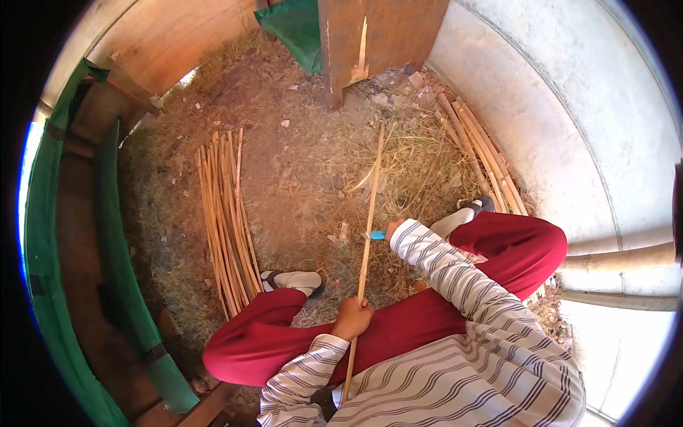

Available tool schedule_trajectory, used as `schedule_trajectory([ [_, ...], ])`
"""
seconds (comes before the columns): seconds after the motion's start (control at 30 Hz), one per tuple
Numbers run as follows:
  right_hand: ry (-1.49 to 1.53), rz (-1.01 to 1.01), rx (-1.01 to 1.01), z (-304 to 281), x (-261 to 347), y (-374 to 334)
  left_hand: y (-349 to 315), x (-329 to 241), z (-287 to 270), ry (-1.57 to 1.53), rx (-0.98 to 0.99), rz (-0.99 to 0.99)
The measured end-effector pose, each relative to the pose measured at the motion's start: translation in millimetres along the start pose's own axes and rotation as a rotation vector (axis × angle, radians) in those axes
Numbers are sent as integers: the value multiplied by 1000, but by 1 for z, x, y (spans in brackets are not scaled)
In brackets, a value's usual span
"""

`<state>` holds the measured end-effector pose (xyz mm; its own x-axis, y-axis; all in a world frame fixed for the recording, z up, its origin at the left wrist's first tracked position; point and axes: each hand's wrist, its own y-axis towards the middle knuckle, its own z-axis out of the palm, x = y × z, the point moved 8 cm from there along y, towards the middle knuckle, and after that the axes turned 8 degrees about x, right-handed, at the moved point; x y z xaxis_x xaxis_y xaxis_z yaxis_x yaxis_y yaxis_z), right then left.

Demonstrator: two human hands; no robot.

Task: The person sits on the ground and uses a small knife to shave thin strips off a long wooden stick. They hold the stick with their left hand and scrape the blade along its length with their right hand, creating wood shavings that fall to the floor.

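A long, thin bamboo strip (371, 192) runs from my lap out toward the far ground between my knees. My left hand (352, 318) is closed round its near part, just above my thigh. In my right hand (393, 229) is a blue utility knife (377, 235), whose tip end meets the strip about midway along. A thin sliver (361, 178) splays off the strip's left side farther out. My fingers partly hide the knife's handle.
A bundle of bamboo strips (222, 213) lies on the ground at left, by my left foot. Thicker bamboo pieces (484, 153) rest along the pale wall (541, 107) at right. A wooden board (377, 43) stands at the back, beside green sheeting (293, 32). Dry shavings cover the ground.
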<state>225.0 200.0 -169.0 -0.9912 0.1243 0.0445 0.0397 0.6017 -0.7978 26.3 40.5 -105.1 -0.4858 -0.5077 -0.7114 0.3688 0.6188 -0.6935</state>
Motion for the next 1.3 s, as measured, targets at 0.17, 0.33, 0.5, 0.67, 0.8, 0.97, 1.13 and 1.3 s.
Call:
schedule_trajectory([
  [0.17,-58,-34,76,-6,2,6,-6,0,2,-126,70,-94],
  [0.33,-19,62,70,-28,-22,37,-7,-2,7,-164,118,-113],
  [0.5,-59,129,-10,-64,-42,61,-11,-3,7,-37,95,-61],
  [0.67,-96,136,32,-70,-44,88,-9,-8,4,-24,96,-94],
  [0.8,-62,150,49,-75,-57,120,-6,-4,1,102,-23,60],
  [0.97,-80,125,57,-94,-55,132,-9,-4,0,120,-55,48],
  [1.13,-92,124,33,-110,-57,148,-10,-11,2,-39,79,-56],
  [1.3,-100,104,45,-131,-46,128,-14,-15,-2,-45,48,-58],
])
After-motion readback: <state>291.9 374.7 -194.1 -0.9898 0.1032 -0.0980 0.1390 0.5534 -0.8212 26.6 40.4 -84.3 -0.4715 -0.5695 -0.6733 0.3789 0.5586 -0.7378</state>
